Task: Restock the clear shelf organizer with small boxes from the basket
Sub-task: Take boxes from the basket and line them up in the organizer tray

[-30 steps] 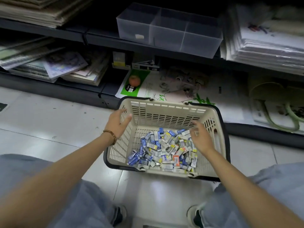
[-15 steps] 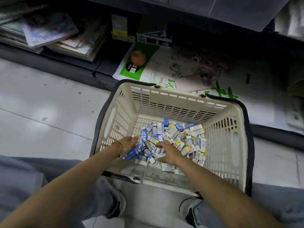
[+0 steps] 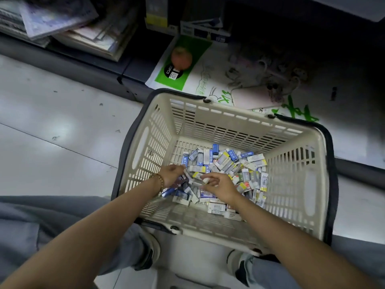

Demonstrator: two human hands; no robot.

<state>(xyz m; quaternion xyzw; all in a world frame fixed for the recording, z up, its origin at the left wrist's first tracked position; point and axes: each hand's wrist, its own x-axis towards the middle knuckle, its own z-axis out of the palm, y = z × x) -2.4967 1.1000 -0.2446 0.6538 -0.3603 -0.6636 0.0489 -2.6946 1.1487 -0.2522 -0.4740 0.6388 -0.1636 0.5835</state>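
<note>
A cream plastic basket (image 3: 239,124) with a dark handle stands on the floor between my knees. A heap of small blue, white and yellow boxes (image 3: 241,165) covers its bottom. Both my hands are down in the near left part of the heap. My left hand (image 3: 173,175), with a bead bracelet at the wrist, has its fingers curled round a few small boxes. My right hand (image 3: 220,184) pinches one small white box at its fingertips, close to the left hand. Only a pale corner of the clear shelf organizer (image 3: 358,7) shows at the top right.
The dark bottom shelf runs behind the basket, carrying a green-and-white packet with a printed apple (image 3: 181,59), stacked paper pads (image 3: 62,24) at the left and printed bags at the right. Pale floor tiles (image 3: 52,132) lie left of the basket. My shoes (image 3: 237,261) sit under its near rim.
My hands went from the basket's rim down into the heap and closed on boxes. My head tilted downward and closer, so the organizer slid almost out of view.
</note>
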